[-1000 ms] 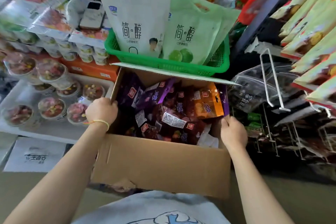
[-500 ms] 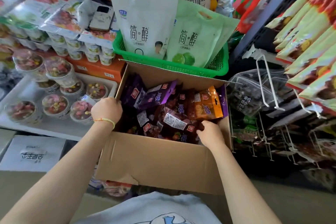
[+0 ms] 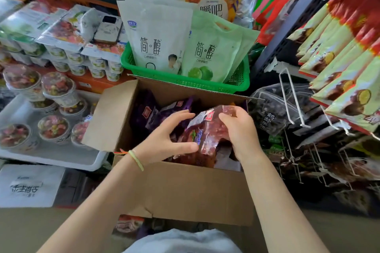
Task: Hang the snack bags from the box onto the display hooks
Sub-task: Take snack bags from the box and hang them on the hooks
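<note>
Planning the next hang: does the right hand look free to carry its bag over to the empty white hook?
Probably yes: the right hand grips the red snack bag above the box, and nothing blocks the way right to the white hook.

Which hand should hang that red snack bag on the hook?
Probably the right hand. It already grips the red snack bag by its top, and the empty white hook is on its side. The left hand only touches the bag.

The right hand hides part of the red snack bag; its print is blurred.
</note>
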